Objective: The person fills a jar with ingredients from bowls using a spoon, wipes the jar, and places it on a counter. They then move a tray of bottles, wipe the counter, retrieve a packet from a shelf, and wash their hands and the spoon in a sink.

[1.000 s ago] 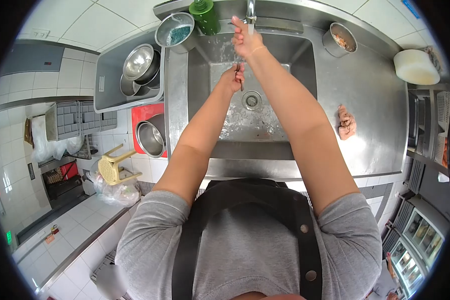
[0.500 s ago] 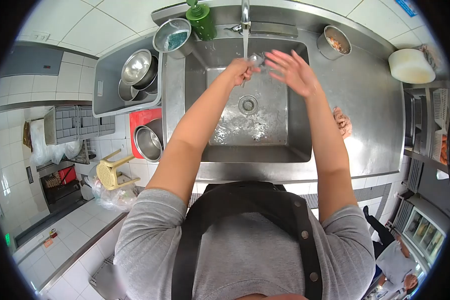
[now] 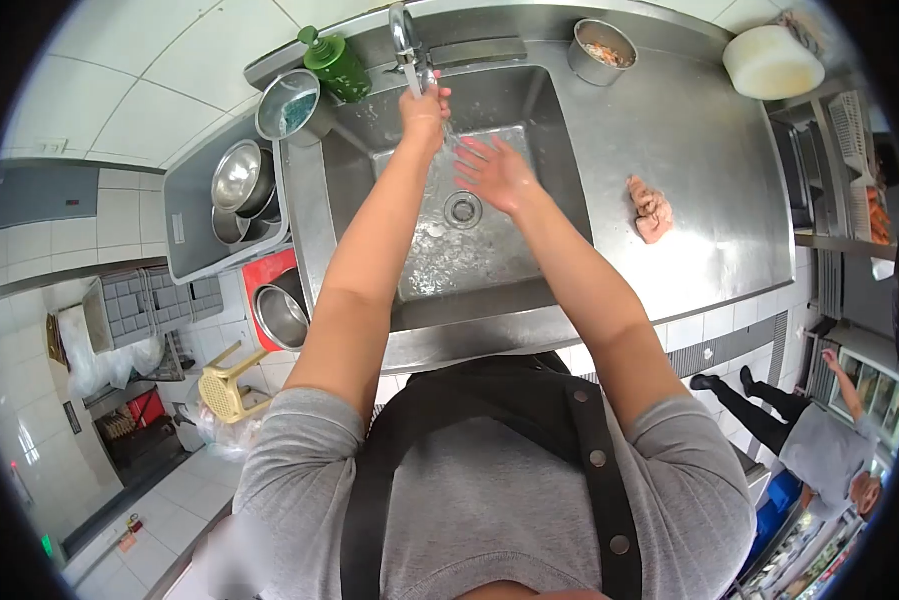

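My left hand (image 3: 423,118) is under the running faucet (image 3: 403,28), its fingers closed around a small shiny metal spoon (image 3: 429,82). Only the spoon's rounded end shows; the grip hides the rest. Water streams down over it and the fingers. Over the middle of the steel sink (image 3: 562,170), my right hand (image 3: 496,174) is wet, with fingers spread and nothing in them. Just below that hand is the sink drain (image 3: 463,210).
Left of the sink stand a green pump bottle (image 3: 338,68), a metal pot with a scouring pad (image 3: 294,113) and a grey bin (image 3: 182,262) of bowls. Rightward are a metal pot with scraps (image 3: 602,55) and a crumpled pinkish lump (image 3: 651,210). Another person (image 3: 828,448) stands behind, lower right.
My left hand has moved up to the faucet with the spoon. My right hand has come lower over the sink, away from the spoon. The view has shifted and turned; the other person shows more fully.
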Available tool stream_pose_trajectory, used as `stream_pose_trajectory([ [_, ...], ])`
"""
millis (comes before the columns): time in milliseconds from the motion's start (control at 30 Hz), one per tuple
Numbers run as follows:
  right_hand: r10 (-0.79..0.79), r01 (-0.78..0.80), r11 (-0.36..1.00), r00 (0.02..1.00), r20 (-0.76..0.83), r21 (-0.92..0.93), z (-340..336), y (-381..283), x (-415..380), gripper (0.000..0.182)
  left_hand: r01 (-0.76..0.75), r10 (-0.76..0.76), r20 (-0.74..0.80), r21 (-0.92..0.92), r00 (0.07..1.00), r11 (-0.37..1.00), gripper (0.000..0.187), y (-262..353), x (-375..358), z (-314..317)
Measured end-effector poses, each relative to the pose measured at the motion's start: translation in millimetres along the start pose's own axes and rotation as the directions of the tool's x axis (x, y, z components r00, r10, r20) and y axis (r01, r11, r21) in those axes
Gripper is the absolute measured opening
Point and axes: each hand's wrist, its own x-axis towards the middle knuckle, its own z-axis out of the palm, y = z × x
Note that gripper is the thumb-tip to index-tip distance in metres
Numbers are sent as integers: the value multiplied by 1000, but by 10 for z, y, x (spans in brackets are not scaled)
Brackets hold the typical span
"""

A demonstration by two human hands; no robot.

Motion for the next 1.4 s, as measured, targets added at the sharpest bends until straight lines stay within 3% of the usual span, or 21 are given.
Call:
stream_pose_trajectory([
  [67,-14,15,1000,995,-103,16,213,135,566,56,-6,5,3,160,1000,987,20,44,-67,-40],
  [133,-144,142,989,987,65,39,369,184,1121,49,-470,385,299,727,873,501,22,97,-241,-96],
  [200,-132,132,991,991,12,-23,608,113,1470,41,-462,427,262,746,866,479,23,195,-416,-162],
  [300,-96,83,981,993,-67,-172,1088,27,1590,26,-565,702,57,642,710,519,25,150,-401,-530],
  [367,-187,175,933,982,-8,-314,1261,-107,1177,20,-379,499,-163,468,851,798,40,141,-474,-706],
  [400,-271,268,856,961,56,-442,1244,-178,970,14,-381,503,-168,466,848,798,40,165,-524,-722],
  [467,-329,320,685,937,113,-654,982,-384,724,23,-80,148,-39,692,988,718,54,163,-622,-702],
  [533,-415,324,471,902,118,-820,697,-660,367,38,-151,148,72,755,986,638,60,60,-554,-594],
  [567,-463,275,315,880,106,-909,508,-796,201,49,-82,38,82,645,996,759,56,59,-459,-521],
  [600,-517,331,348,848,116,-877,228,-886,80,52,3,-71,110,522,991,853,53,56,-358,-470],
  [667,-579,115,94,814,40,-989,-266,-1188,-354,39,-16,-26,95,422,995,906,48,-6,-91,-408],
  [733,-825,-54,-343,496,273,-938,-1031,-1330,-733,34,6,-28,90,245,996,970,25,-135,132,-378],
  [800,-890,-520,-456,270,367,-722,-1502,-1328,-1316,34,-9,-44,101,475,994,880,15,-233,191,-400],
  [833,-890,-542,-456,275,364,-706,-1709,-1303,-1517,34,0,-107,144,597,984,802,16,-259,128,-382],
  [867,-923,-570,-347,351,161,-745,-1884,-1266,-1674,34,12,-124,151,586,981,810,16,-358,41,-357],
  [900,-911,-602,-232,410,-46,-764,-2028,-1263,-1790,36,165,-271,159,480,949,861,18,-437,-44,-342],
  [933,-911,-611,-237,409,-46,-756,-2047,-1247,-1847,36,320,-405,180,370,896,872,19,-492,-96,-319],
  [1067,-657,107,217,751,-65,-970,-1678,-1064,-1411,27,549,-579,252,182,776,816,41,-855,-305,-377],
  [1133,-610,367,283,782,129,-886,-1128,-872,-1059,24,457,-503,268,217,822,863,48,-688,-506,-340],
  [1300,-308,354,364,919,247,-862,67,-414,-25,29,351,-378,226,149,898,924,59,23,-671,-477],
  [1400,-223,403,104,900,373,-909,444,-206,807,31,235,-279,107,311,954,921,62,90,-515,-927],
])
